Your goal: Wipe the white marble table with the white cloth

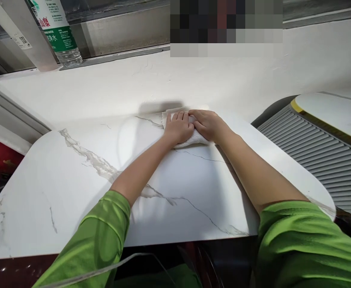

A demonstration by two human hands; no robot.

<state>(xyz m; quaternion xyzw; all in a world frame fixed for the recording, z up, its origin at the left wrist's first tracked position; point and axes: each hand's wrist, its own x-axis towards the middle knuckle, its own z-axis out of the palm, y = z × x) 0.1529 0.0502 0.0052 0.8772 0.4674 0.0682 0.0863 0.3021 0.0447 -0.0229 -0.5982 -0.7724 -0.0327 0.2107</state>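
Note:
A folded white cloth (192,141) lies on the white marble-patterned table (82,200), close to the wall. My left hand (179,129) rests on top of the cloth, its fingers stretched out flat and pointing to the wall. Beside it, my right hand (207,125) is curled over the right part of the cloth, thumb and fingers closed on it. The two hands touch or nearly touch at the fingertips. Part of the cloth is hidden under both palms.
A clear water bottle (69,56) with a green label and a frosted bottle (41,52) stand on the ledge at upper left. The white wall (115,92) borders the table's far side. To the right is a ribbed grey side panel (310,148) under another white top.

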